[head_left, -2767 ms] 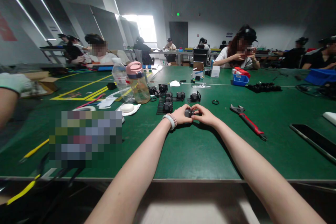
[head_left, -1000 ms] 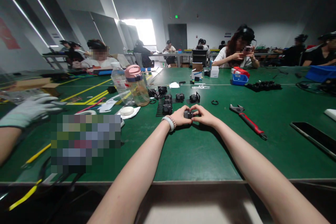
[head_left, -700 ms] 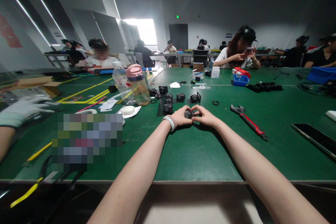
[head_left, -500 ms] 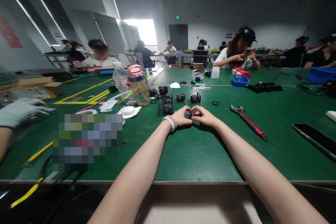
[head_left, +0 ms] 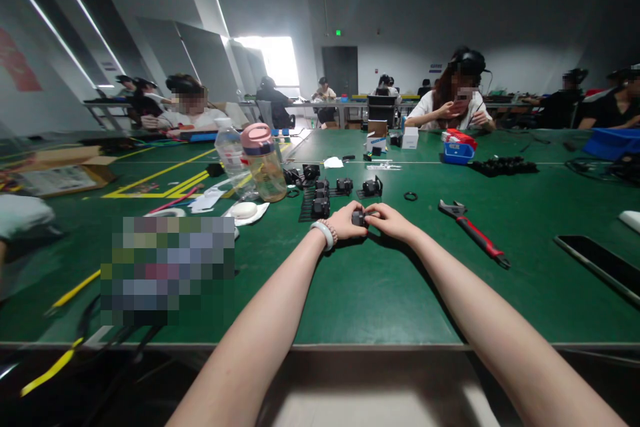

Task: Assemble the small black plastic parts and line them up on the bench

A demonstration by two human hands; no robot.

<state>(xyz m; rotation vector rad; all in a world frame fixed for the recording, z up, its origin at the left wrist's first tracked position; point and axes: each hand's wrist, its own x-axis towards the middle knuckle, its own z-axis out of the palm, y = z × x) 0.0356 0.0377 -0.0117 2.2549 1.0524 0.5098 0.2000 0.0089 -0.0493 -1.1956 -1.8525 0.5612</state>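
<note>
A small black block-shaped part (head_left: 358, 217) is held low over the green table, between the thumb and fingers of my left hand (head_left: 345, 222). The fingertips of my right hand (head_left: 391, 221) pinch at its right side; fine detail there is too small to make out. Just beyond my left hand, several similar black parts (head_left: 321, 207) stand on the table, some with comb-like black strips. One more black part (head_left: 371, 187) sits directly ahead of my hands. To its right lies a black ring (head_left: 411, 196).
An adjustable wrench (head_left: 475, 233) with a red handle and a phone (head_left: 600, 270) lie to the right. Left of my hands stand a pink-lidded bottle (head_left: 267, 163) and a clear plastic bottle (head_left: 233, 160). A co-worker's gloved hand (head_left: 25, 217) is at the far left.
My right fingers have drawn closer together at the part's right side; my left hand stays put. The gloved hand at the left has pulled back leftward. A person opposite has lowered one hand.
</note>
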